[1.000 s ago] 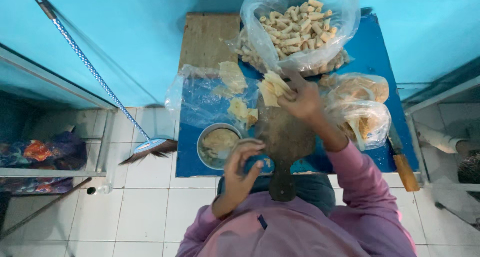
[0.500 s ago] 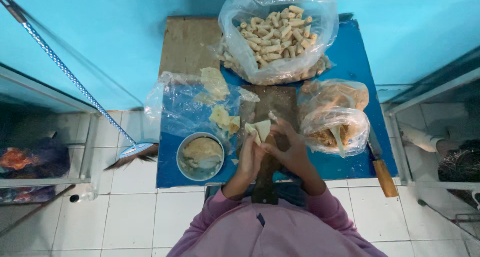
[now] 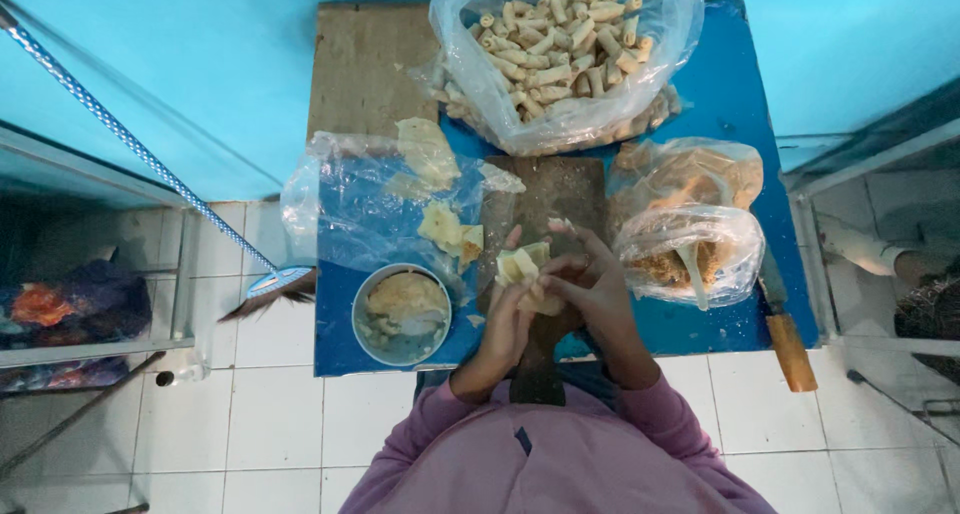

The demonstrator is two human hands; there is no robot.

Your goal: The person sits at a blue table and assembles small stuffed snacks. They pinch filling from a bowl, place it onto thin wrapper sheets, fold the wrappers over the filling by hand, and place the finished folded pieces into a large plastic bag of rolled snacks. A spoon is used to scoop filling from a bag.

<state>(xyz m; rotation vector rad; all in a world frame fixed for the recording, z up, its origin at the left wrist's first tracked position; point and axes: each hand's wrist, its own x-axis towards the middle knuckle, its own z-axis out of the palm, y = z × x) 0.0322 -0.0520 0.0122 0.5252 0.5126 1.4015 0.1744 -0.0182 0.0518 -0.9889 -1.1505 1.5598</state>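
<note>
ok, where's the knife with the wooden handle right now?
In the head view, the knife lies at the right edge of the blue table, beside the small bag of filling, its handle overhanging the front edge. Neither hand touches it.

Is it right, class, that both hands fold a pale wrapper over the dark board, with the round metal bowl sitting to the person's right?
Not quite: the head view shows the round metal bowl to the person's left. The left hand and right hand do fold the pale wrapper over the dark board.
</note>
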